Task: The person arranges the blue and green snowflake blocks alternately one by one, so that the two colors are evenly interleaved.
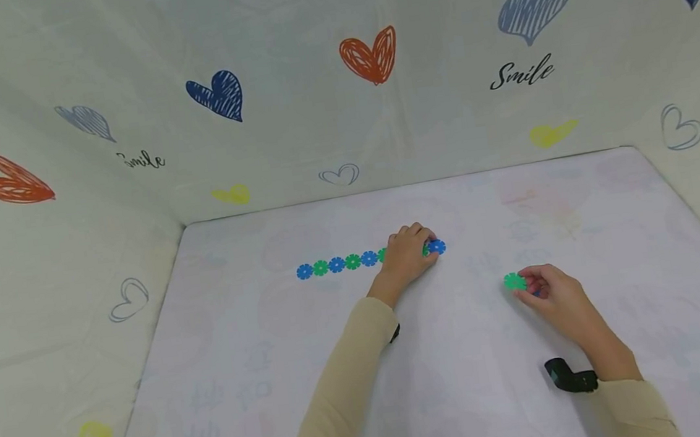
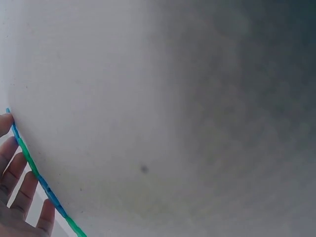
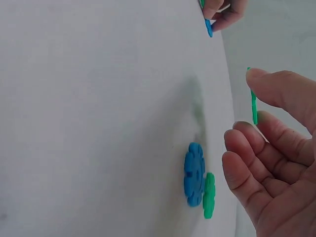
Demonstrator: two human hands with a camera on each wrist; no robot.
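Note:
A row of joined blue and green flower-shaped plastic discs (image 1: 337, 264) lies across the table, colours alternating. My left hand (image 1: 408, 250) covers part of its right section and grips the row close to the blue end disc (image 1: 437, 247). In the left wrist view, the fingers (image 2: 23, 195) lie along the chain's edge (image 2: 47, 187). Farther right, my right hand (image 1: 559, 298) pinches a single green flower disc (image 1: 514, 281) between thumb and finger, seen edge-on in the right wrist view. Below that hand are a loose blue disc (image 3: 194, 175) and a green disc (image 3: 209, 195), mostly hidden from the head view.
The white table (image 1: 245, 377) has faint printed marks. Pale curtains (image 1: 288, 138) with hearts and "Smile" lettering stand behind it and at both sides. A black wrist camera mount (image 1: 569, 377) sits at the right wrist.

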